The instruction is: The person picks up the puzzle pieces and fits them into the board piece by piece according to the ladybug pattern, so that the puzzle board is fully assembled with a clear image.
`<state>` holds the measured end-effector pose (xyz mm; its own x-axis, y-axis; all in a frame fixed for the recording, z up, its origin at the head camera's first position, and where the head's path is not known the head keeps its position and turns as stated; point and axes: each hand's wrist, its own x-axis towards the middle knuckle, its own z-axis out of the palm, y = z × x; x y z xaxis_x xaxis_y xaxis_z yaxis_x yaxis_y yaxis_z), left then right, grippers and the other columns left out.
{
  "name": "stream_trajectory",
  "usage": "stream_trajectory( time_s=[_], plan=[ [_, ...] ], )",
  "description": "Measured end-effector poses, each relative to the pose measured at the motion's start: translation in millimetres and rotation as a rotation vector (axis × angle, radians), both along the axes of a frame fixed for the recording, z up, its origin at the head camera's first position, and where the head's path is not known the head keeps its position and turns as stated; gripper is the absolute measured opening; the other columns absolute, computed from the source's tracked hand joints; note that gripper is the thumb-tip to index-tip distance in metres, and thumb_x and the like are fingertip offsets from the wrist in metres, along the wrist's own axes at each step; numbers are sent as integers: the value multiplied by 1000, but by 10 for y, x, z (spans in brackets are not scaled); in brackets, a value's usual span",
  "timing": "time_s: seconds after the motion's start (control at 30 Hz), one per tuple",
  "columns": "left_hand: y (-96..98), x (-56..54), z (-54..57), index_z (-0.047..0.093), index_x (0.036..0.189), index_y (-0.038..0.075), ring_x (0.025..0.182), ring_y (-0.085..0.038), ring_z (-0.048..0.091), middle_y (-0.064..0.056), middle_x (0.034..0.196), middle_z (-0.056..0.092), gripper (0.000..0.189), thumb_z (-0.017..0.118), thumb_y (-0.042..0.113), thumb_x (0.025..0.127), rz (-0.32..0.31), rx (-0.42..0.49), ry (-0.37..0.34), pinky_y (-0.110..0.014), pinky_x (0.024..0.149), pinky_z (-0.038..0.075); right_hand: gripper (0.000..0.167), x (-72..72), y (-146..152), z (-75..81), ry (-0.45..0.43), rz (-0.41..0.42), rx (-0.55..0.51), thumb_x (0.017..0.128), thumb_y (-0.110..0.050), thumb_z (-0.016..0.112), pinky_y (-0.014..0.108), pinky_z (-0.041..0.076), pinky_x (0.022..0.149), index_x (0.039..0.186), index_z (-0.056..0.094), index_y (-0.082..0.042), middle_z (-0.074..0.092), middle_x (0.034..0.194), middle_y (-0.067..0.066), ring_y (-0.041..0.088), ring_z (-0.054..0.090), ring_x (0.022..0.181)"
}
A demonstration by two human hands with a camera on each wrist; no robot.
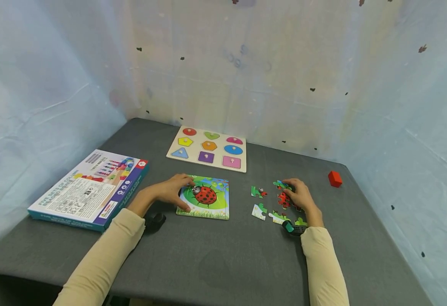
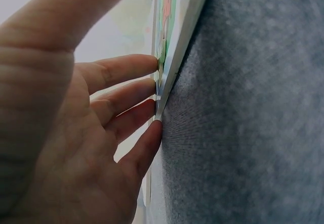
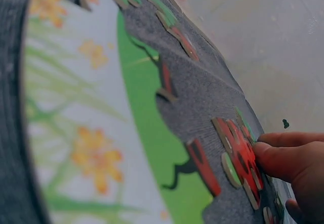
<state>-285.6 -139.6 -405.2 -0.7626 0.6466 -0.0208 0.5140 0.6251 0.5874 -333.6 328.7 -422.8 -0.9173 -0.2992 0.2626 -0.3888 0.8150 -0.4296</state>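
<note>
While the left hand spans the left side of the ladybug puzzle board near the middle of the grey-covered table, over on the right the right hand is in among the loose jigsaw pieces! Lettering first: the teal-and-purple box at the left carries plenty of print and a white panel, all too small to read from here. Now the count: one box, one ladybug board, one red block out at the far right, and on the far side one wooden peg board showing nine knobbed shapes, three rows of three. Loose pieces? At least six, but the right hand covers part of the group, so no exact total; the right wrist view has a big flowered piece right up close, white and green with orange blooms. And the poses: the left arm reaches in from the near left in a beige sleeve, thumb well apart from the fingers, those fingers spread, fingertips touching the board's edge. The right arm comes in from the near right, hand angled leftward, thumb and forefinger close together at a red spotted piece; whether they pinch anything, I cannot tell.
</note>
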Motion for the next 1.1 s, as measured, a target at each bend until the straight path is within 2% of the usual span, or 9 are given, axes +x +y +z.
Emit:
stream_trajectory(
  time_s=[0.2,0.33,0.43,0.63,0.87,1.1],
  plan=[
    [-7,16,8,46,130,4,125,-38,29,-17,133,36,81,74,53,72,-5,11,20,-60,99,28,33,-3,-32,-19,23,9,-29,89,-7,62,58,32,96,119,59,5,52,121,28,44,45,115],
    [3,-18,-16,46,133,5,128,-35,29,-16,136,36,79,74,49,74,16,-1,-2,-57,102,27,32,-5,-120,1,35,23,-83,90,-9,62,58,33,95,120,59,3,50,122,26,42,45,115],
    [11,-31,-22,47,133,5,127,-34,31,-16,136,37,75,74,45,76,16,-12,9,-55,101,29,32,-3,-230,28,54,47,-121,90,-9,62,57,33,95,120,60,2,50,122,24,41,45,115],
    [28,-30,-14,48,134,6,128,-33,32,-15,137,39,64,69,37,82,16,-26,32,-54,102,29,31,-3,-513,78,73,116,-152,90,-11,62,56,34,96,120,61,-1,50,122,19,37,45,116],
    [17,-51,-39,50,132,4,128,-37,33,-18,136,40,57,65,35,86,-7,-38,97,-55,101,30,29,-18,-934,97,81,214,-177,90,-13,62,52,37,95,119,62,-4,53,120,16,33,48,114],
    [18,-42,-39,51,131,2,129,-39,31,-21,138,38,56,64,34,87,-8,-23,75,-55,103,27,27,-36,-1305,63,100,305,-174,90,-11,62,50,38,95,116,63,-2,54,118,15,30,49,113]
  ],
)
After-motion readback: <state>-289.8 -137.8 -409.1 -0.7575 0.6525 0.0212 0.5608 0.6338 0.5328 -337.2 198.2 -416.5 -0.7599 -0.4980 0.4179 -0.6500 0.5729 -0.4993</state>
